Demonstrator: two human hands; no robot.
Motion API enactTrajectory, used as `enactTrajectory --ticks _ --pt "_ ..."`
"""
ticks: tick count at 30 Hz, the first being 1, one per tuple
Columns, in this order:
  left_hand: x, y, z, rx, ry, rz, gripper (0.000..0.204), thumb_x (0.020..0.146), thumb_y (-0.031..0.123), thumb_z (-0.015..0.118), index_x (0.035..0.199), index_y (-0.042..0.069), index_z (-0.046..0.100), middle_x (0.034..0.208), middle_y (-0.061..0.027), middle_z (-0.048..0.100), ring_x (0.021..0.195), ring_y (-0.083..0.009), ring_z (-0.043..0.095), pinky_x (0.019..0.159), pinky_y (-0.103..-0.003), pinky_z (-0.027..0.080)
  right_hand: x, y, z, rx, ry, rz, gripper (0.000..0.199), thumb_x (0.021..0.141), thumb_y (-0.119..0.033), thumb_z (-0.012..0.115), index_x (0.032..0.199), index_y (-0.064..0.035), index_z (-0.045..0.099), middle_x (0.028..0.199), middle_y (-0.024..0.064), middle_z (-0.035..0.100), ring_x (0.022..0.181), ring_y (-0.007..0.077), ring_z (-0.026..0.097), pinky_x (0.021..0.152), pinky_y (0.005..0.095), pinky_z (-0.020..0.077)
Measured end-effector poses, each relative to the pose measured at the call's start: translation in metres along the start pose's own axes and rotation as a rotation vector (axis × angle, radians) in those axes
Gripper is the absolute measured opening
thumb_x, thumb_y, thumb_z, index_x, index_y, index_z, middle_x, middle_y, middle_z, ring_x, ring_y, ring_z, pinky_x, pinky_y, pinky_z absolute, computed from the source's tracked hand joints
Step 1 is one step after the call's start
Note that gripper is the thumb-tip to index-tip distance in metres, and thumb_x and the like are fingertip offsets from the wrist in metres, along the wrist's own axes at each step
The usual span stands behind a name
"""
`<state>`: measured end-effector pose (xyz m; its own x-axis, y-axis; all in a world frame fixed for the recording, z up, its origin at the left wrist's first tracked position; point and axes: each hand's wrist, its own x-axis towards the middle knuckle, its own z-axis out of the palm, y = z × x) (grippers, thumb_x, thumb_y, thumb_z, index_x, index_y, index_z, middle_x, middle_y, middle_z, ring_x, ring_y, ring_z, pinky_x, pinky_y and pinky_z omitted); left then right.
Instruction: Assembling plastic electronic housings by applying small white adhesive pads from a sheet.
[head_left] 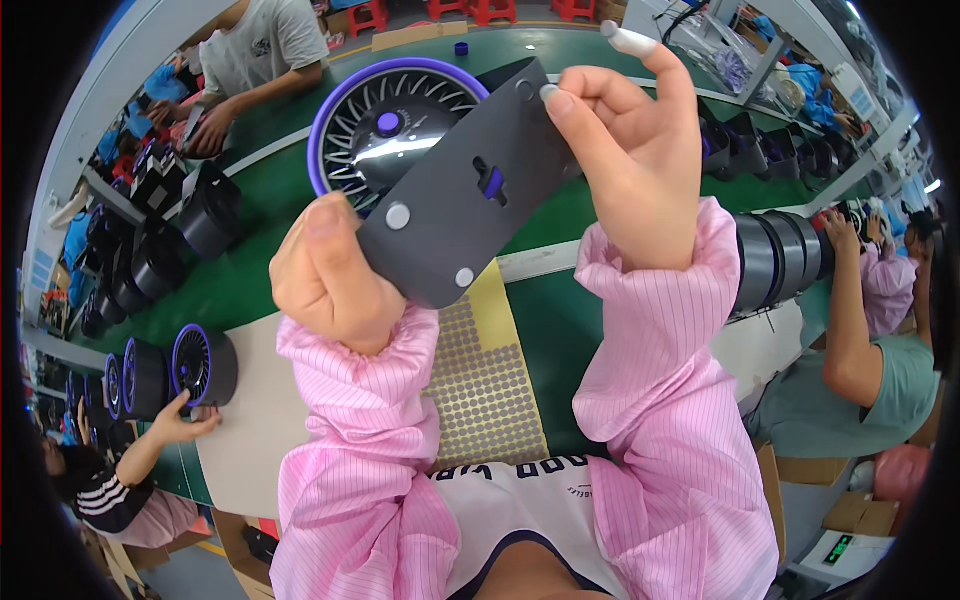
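A dark grey bracket plate [440, 235] with a cross-shaped cutout is held up, tilted, between my two hands. Round grey pads [398, 216] sit near its lower corners, and another round spot shows at its upper end. My left hand [335, 270] is closed around the plate's lower left end. At the upper right end, my right hand [635, 150] has its thumb against the plate's edge; its index finger, in a white finger cot [630, 40], is raised. Just behind the plate stands a round fan [345, 125] with a purple rim. Below lies a yellow sheet of round grey stickers [490, 395].
Several dark fan housings [780, 255] line the right side, and more [210, 210] stand at the left. A co-worker's hand [180, 420] touches a purple-rimmed fan [205, 365] at lower left. Another person [265, 60] works across the green bench [270, 235].
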<state>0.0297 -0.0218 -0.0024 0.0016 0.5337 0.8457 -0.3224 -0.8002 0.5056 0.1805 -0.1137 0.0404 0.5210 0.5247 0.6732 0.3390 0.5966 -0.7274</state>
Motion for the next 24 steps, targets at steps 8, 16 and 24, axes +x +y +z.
enactTrajectory --ticks 8,16,24 --pt "0.000 0.003 0.004 0.053 0.009 0.070 0.048 0.093 0.017 0.036 0.047 0.005 0.033 0.044 0.0005 0.033 0.042 -0.0076 0.029 0.041 -0.025 0.020 0.003 -0.007 0.004 -0.011 0.014 0.096 0.051 0.076 0.004 0.063 0.115 0.0039 0.031 0.081 0.0106 0.059 0.074 0.0124 0.058 0.067 0.0230 0.0481" --pt "0.000 -0.002 -0.009 -0.007 0.029 -0.018 0.050 0.092 0.027 0.039 0.054 -0.003 0.046 0.051 -0.0076 0.048 0.045 -0.0110 0.041 0.042 -0.024 0.030 -0.002 -0.001 -0.010 -0.057 0.099 0.059 0.033 0.074 0.006 0.062 0.102 0.0025 0.045 0.094 0.0075 0.048 0.079 0.0086 0.050 0.070 0.0227 0.0444" --pt "0.000 -0.002 -0.017 -0.127 0.075 -0.117 0.048 0.091 0.031 0.042 0.071 -0.011 0.055 0.067 -0.0177 0.058 0.053 -0.0175 0.055 0.046 -0.027 0.043 -0.021 0.004 -0.018 0.034 -0.126 0.123 0.005 0.078 0.003 0.058 0.082 0.0059 0.057 0.111 0.0086 0.044 0.088 0.0107 0.052 0.077 0.0229 0.0439"
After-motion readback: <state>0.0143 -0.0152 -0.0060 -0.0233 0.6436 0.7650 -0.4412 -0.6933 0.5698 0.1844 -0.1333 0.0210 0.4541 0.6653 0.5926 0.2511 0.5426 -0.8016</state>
